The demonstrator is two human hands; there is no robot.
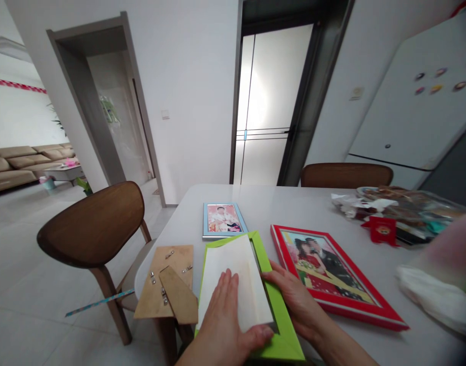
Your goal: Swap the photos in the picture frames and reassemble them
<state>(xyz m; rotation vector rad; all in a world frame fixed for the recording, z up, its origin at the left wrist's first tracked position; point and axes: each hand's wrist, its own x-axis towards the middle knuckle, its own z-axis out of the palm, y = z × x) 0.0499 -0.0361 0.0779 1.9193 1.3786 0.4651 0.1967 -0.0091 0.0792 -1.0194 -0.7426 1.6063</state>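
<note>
A green picture frame (280, 310) lies face-down at the table's near edge, tilted a little. Inside it is a white sheet (228, 254), sitting slightly askew so a gap shows along its right side. My left hand (227, 315) rests flat on the sheet, fingers stretched out and thumb near the frame's lower right corner. Around the frame's right side, my right hand (293, 292) grips the edge, its thumb at the inner border. Left of the frame is a brown backing board (156, 290) with metal clips and a stand leg (177, 295).
A blue-edged framed photo (223, 221) lies farther back on the white table (286, 198). A red framed photo (332, 264) lies to the right. Plastic bags (423, 203) and a red packet (383, 231) crowd the right side. A wooden chair (99, 229) stands left.
</note>
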